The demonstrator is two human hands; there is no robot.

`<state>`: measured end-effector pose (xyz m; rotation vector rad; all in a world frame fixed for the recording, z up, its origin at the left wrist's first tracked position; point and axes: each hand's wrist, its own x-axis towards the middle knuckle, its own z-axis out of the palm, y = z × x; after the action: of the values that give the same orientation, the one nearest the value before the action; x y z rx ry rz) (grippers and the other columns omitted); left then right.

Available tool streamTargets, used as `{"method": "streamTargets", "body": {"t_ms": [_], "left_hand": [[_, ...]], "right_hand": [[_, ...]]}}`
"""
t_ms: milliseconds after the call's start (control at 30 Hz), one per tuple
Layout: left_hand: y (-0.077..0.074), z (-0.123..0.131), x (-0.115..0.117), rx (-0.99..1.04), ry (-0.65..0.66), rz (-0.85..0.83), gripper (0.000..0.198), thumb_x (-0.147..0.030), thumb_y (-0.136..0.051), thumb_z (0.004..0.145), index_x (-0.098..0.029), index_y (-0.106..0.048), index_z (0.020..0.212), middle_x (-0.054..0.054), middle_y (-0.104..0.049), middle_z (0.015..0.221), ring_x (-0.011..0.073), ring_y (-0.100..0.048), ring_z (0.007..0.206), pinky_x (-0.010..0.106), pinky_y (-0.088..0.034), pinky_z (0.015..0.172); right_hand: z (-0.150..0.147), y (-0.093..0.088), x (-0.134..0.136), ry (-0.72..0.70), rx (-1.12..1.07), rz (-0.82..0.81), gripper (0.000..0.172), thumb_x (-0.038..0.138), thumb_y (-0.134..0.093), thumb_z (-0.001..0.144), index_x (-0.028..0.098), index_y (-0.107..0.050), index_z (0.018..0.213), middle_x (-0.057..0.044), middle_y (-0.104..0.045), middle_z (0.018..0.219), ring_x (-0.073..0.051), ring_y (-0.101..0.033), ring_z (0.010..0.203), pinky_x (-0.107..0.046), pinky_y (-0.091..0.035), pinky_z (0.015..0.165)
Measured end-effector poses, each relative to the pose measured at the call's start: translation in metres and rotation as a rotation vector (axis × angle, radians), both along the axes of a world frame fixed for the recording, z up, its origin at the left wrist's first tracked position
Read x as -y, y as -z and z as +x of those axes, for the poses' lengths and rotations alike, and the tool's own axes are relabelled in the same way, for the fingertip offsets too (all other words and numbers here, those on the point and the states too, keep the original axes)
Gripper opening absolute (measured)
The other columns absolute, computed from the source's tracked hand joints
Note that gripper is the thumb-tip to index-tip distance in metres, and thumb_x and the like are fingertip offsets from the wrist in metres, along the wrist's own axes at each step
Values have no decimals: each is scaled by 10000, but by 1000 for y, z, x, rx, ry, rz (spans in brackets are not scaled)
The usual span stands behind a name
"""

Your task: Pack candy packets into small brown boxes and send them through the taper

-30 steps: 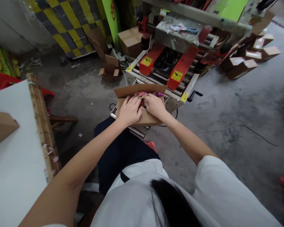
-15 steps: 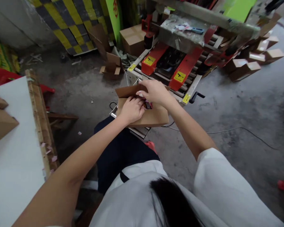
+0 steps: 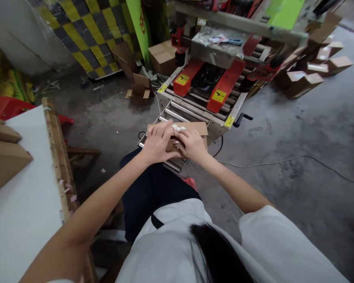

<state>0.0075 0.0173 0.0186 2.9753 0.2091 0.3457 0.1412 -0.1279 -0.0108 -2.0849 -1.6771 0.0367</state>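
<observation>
Brown corrugated cardboard box [image 3: 198,129] is sitting on the steel rollers [image 3: 177,108] at the near end of a carton-sealing machine [image 3: 206,78] with red side guides [image 3: 224,84], right in front of the person's knees, and both hands are pressing down on its top. Left hand [image 3: 157,142] is lying flat over the near-left part of the lid with fingers spread. The right hand [image 3: 191,144] is sitting just beside it, fingertips touching the left's around the middle seam. Neither grip is clamped on anything. Both are open and resting on the cardboard, though the right's fingers are curling a bit, so I can't see exactly what's under them. A small white scrap [image 3: 178,127] is poking out just past the fingertips; paper or tape, can't tell. My take on doing this bit well: palms should be pushing straight down so the flaps are lying level and meeting at the seam, not overlapping. The box should also be sitting square to the rollers rather than skewed. I'd be watching that the white scrap isn't getting trapped in the seam, and minding fingers near the gaps between rollers.
</observation>
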Motion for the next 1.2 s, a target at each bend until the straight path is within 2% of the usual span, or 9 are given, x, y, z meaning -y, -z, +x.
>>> {"method": "streamTargets", "body": {"t_ms": [67, 133, 233, 333, 433, 567, 767, 933, 1200], "left_hand": [[-7, 0, -12, -155, 49, 35, 1259, -750, -830, 536, -102, -371, 1512, 306, -231, 1614, 522, -174, 1494, 602, -180, 1177], [-13, 2, -23, -329, 68, 46, 1428, -768, -860, 420, -82, -312, 1547, 341, -202, 1607, 576, -158, 1475, 646, -178, 1160], [-15, 5, -28, -406, 52, 25, 1371, -772, -830, 484, -83, -315, 1551, 313, -403, 1495, 496, -389, 1377, 573, -298, 1122], [-11, 6, -13, -323, -68, -12, 1267, -788, -793, 540, -116, -375, 1530, 258, -500, 1408, 425, -494, 1274, 509, -370, 1063], [-5, 18, 9, -270, -331, -21, 1160, -798, -722, 636, -148, -381, 1535, 257, -484, 1417, 427, -490, 1266, 514, -374, 1036], [-4, 53, 24, -291, -551, -7, 988, -749, -607, 784, -200, -341, 1561, 254, -470, 1422, 417, -510, 1232, 499, -377, 1012], [-13, 65, 19, -375, -388, 8, 828, -609, -545, 893, -252, -273, 1588, 247, -417, 1476, 420, -511, 1250, 497, -401, 998], [-18, 51, 12, -437, -315, -10, 695, -472, -513, 951, -237, -322, 1577, 262, -331, 1563, 421, -498, 1317, 501, -421, 1024], [-3, 69, -22, -276, -240, -356, 645, -462, -603, 918, -233, -472, 1506, 220, -262, 1633, 423, -436, 1423, 553, -410, 1122]], "right_hand": [[7, -1, -4, -62, -1, 1, 424, 358, -457, 1017, 131, -633, 1329, -175, -665, 1299, -300, -573, 1224, -434, -432, 1022], [14, -2, -6, -113, -12, 0, 405, 363, -470, 1012, 145, -656, 1299, -157, -682, 1267, -290, -595, 1189, -423, -453, 1005], [19, -5, -3, -152, -24, 28, 381, 364, -505, 990, 160, -671, 1265, -140, -686, 1255, -286, -602, 1186, -440, -443, 1051], [7, -1, 7, 16, -51, 133, 432, 363, -460, 998, 162, -613, 1348, -153, -620, 1367, -284, -518, 1330, -490, -298, 1203], [-14, 12, 11, 254, -158, 167, 641, 449, -360, 1013, 116, -350, 1560, -200, -414, 1569, -308, -298, 1511, -543, -203, 1243], [-8, 31, -2, 228, -264, 42, 807, 585, -274, 985, 165, -56, 1639, -171, -98, 1706, -377, -30, 1578, -693, -116, 1200], [44, 22, -21, 163, -211, -94, 918, 690, -350, 931, 170, -83, 1639, -168, -18, 1714, -411, 6, 1570, -721, -37, 1186], [24, 2, -20, 81, -139, -186, 1048, 746, -461, 865, 146, -86, 1638, -229, -12, 1699, -465, 7, 1555, -799, -20, 1117], [47, -2, -31, 55, -48, -231, 1077, 567, -676, 794, 138, -146, 1628, -239, -58, 1693, -462, -65, 1548, -819, -73, 1103]]}}
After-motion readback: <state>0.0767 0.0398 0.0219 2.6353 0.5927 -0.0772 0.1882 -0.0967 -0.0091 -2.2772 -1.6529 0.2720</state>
